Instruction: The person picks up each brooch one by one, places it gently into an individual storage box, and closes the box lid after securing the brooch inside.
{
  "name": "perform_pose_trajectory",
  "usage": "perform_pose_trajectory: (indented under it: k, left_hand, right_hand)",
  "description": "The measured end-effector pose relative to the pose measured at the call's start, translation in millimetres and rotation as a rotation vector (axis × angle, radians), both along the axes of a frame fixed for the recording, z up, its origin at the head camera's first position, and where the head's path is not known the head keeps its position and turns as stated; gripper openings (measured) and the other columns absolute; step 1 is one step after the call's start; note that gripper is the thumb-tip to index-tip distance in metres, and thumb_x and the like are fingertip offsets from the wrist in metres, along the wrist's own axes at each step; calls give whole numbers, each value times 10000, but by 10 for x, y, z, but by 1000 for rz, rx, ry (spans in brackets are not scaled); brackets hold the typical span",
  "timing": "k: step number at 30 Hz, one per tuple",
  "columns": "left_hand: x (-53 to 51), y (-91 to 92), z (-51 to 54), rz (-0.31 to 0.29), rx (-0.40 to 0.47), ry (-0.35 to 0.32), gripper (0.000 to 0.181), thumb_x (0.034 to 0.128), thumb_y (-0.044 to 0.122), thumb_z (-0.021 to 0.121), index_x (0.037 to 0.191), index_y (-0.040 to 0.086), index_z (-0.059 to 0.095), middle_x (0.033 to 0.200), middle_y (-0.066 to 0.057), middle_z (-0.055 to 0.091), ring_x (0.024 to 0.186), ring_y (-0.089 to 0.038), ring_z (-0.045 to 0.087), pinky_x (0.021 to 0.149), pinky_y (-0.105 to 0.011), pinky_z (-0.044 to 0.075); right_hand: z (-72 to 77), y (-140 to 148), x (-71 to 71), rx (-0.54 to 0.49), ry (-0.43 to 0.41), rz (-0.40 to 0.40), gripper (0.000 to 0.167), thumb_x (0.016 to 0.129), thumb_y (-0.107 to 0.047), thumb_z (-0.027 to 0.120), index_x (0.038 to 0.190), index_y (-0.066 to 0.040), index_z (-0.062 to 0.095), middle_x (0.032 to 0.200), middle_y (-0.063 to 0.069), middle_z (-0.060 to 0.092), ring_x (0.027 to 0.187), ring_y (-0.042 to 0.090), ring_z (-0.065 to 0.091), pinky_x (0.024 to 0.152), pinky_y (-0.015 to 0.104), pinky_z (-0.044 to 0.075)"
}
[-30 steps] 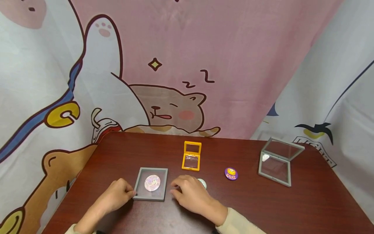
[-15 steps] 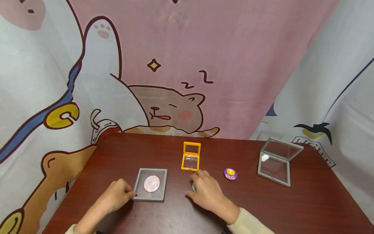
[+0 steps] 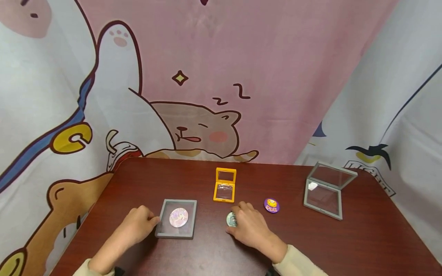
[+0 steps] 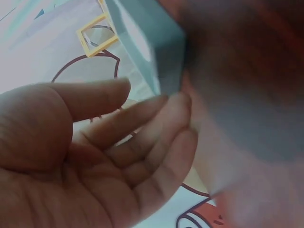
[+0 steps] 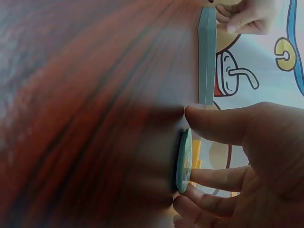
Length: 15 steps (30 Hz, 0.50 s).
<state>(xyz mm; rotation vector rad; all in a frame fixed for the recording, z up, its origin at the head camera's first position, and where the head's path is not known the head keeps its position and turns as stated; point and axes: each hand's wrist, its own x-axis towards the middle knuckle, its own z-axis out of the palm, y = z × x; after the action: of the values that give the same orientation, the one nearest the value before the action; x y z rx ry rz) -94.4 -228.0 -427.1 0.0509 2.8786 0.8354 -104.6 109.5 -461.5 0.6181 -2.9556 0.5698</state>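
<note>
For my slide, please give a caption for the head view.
Left hand beside a gray case with a pink badge inside; right hand partly covering a green badge.

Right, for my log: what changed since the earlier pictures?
The right hand moved rightward, its thumb and fingers now straddling the green badge, no firm grip visible. Whether the badge slid is unclear. The left hand shifted slightly forward and seems to have let go of the closed gray case. That case, the yellow case, the purple badge and the open gray case stayed put.
</note>
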Motion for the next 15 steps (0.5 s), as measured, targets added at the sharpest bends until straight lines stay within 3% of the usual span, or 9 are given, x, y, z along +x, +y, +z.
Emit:
perform_pose_trajectory:
  k: [4,8,12,15]
  left_hand:
    - [-72,86,92,-3,7,44,462,955,90,704,555,150,482,559,71,323,542,-118,330,511,-295,279]
    - [-153,216,162,-11,29,44,478,953,80,678,547,164,440,539,84,296,522,-94,290,502,-266,237]
    - [-225,355,201,-31,45,51,361,943,62,669,593,106,591,537,73,356,506,-96,336,487,-265,272]
    - [-276,452,218,-45,59,68,225,942,57,687,722,55,730,581,56,472,533,-114,411,494,-284,327]
  right_hand:
    - [-7,11,-5,-3,-2,-4,482,702,-281,956,1030,-20,717,916,39,589,846,223,559,642,398,498]
    - [-11,19,2,-25,-7,4,450,708,-236,948,1018,-6,716,905,40,578,834,217,554,645,385,497]
    - [-10,32,11,-61,6,30,375,704,-164,926,965,-4,709,873,40,559,810,216,538,655,366,483]
    - [-5,42,11,-82,16,48,310,699,-121,898,909,-16,696,846,39,543,790,215,527,660,356,471]
